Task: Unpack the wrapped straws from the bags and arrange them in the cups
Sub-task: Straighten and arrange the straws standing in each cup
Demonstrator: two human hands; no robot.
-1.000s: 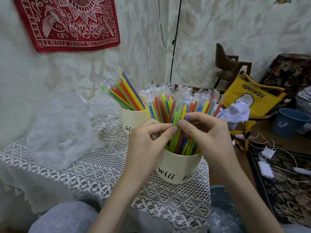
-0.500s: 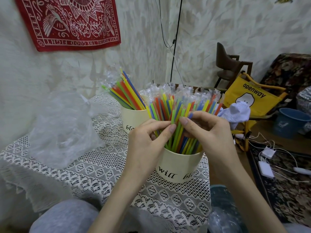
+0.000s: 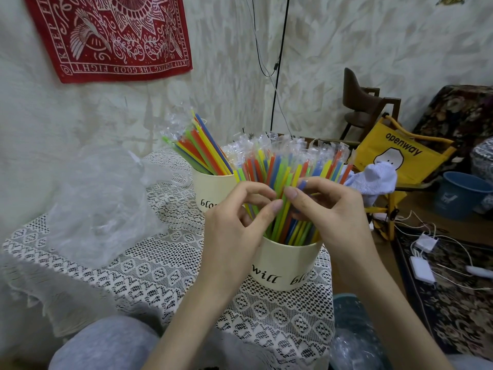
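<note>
The wrapped straws (image 3: 282,177) stand packed in the near cup (image 3: 286,265) on the lace-covered desk (image 3: 149,273), with a smaller bunch leaning in the far cup (image 3: 210,188). Both hands work at the near bundle: the left hand (image 3: 234,222) and right hand (image 3: 333,214) each pinch straws between fingertips, grip closed on them. This looks like the arranging step; next, spreading them evenly calls for light fingertip nudges. An emptied clear bag (image 3: 98,198) lies to the left.

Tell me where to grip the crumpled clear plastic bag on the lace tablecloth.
Pinch the crumpled clear plastic bag at its raised upper folds, coming from above on its right, cup-facing side. It lies slumped and loose against the wall, so the lifted creases probably give fingers something to close on.
</note>
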